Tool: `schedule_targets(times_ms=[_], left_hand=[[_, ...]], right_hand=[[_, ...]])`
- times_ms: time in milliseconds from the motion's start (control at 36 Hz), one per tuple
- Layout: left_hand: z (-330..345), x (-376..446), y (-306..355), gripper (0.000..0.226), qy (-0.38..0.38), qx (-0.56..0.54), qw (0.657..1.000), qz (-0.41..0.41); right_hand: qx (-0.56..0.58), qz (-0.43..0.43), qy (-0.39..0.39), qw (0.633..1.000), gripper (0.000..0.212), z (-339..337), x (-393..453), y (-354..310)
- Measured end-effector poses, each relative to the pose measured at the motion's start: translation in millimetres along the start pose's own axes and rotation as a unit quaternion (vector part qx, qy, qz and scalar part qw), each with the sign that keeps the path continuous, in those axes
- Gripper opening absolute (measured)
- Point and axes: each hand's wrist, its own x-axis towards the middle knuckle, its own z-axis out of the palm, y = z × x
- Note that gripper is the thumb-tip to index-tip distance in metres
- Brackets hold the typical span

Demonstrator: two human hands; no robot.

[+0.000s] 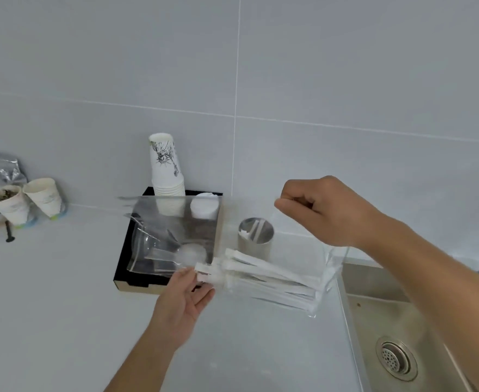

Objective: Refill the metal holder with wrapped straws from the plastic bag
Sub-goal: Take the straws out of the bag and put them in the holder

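Straws [272, 275], wrapped, lie bundled in clear bag [321, 274] held above counter [49, 292], just before holder [255, 235]. Right hand [321, 212] pinches bag's raised edge. Left hand [187, 295] grips straw ends at bag mouth.

black tray [121, 267]: stacked paper cups [166, 176] | two cups [23, 200] far left | sink [396, 335] right
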Motion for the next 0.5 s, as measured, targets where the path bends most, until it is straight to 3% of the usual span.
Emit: schedule_targets(times_ms=[250, 500], left_hand=[[48, 16, 49, 0.013, -0.057, -0.081, 0.994, 0.053], [101, 2, 59, 0.053, -0.131, -0.178, 0.974, 0.056]], right_hand=[[-0.058, -0.047, 0.077, 0.994, 0.028, -49, 41, -41], [-0.085, -0.033, 0.136, 0.987, 0.030, -93, 66, -72]])
